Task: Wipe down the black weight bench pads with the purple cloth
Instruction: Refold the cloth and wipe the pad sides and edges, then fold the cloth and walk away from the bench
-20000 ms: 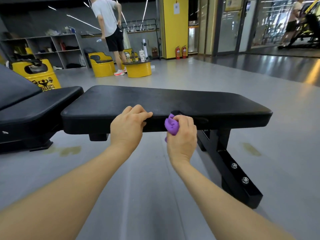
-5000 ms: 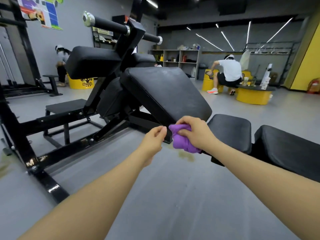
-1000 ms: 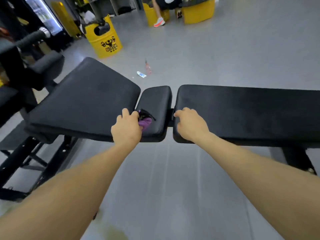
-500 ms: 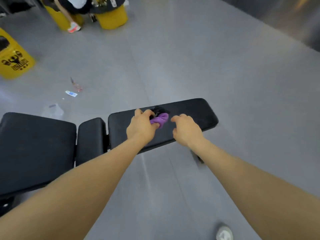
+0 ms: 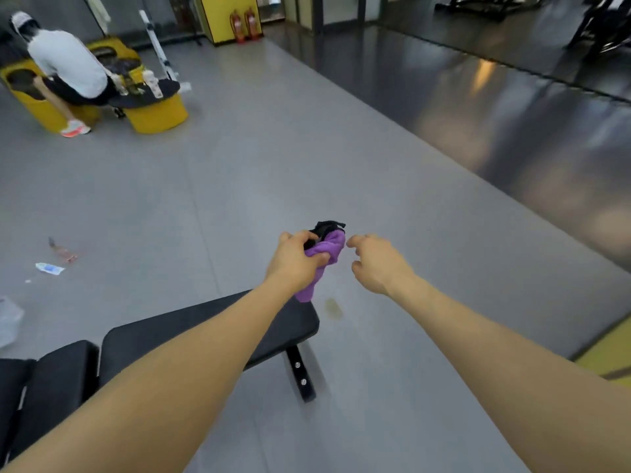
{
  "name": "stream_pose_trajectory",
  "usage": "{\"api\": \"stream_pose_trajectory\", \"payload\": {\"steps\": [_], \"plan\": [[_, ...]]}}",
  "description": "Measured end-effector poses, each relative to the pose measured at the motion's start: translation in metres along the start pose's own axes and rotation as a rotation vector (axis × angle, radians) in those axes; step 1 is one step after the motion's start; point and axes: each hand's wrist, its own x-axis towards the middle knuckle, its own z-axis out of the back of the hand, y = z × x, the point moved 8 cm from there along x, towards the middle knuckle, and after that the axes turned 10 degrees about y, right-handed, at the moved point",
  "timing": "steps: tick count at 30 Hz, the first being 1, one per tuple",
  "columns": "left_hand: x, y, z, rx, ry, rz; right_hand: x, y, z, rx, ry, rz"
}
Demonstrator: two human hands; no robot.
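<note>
At frame centre, the cloth [image 5: 324, 254] is gripped in the closed left hand [image 5: 293, 259]; the right hand [image 5: 377, 262] is half-open, empty, above the bench [image 5: 191, 329].

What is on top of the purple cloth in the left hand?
A small black item sits on top of the purple cloth, gripped by the left hand. Fingers cover part of it, so its identity is unclear.

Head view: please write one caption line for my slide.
Left hand holds the purple cloth above the bench pad; right hand empty.
</note>
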Motion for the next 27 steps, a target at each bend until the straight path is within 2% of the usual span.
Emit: {"api": "stream_pose_trajectory", "payload": {"steps": [7,11,16,21,24,27], "plan": [[0.103,-0.053,-0.007,-0.208,-0.012,0.007,0.055,-0.045,0.081,-0.027,0.014,0.035],[0.178,-0.095,-0.007,-0.292,-0.042,-0.053,0.113,-0.076,0.138,-0.019,0.003,0.021],[0.246,-0.151,0.004,-0.353,-0.09,-0.076,0.185,-0.106,0.204,0.197,0.046,-0.058],[0.308,-0.176,0.027,-0.391,-0.032,-0.096,0.263,-0.092,0.23,0.731,0.18,-0.018],[0.34,-0.167,0.042,-0.516,-0.006,-0.055,0.319,-0.082,0.23,0.798,0.252,0.0],[0.383,-0.146,0.065,-0.598,-0.057,0.019,0.382,-0.074,0.23,0.817,0.317,0.026]]}}
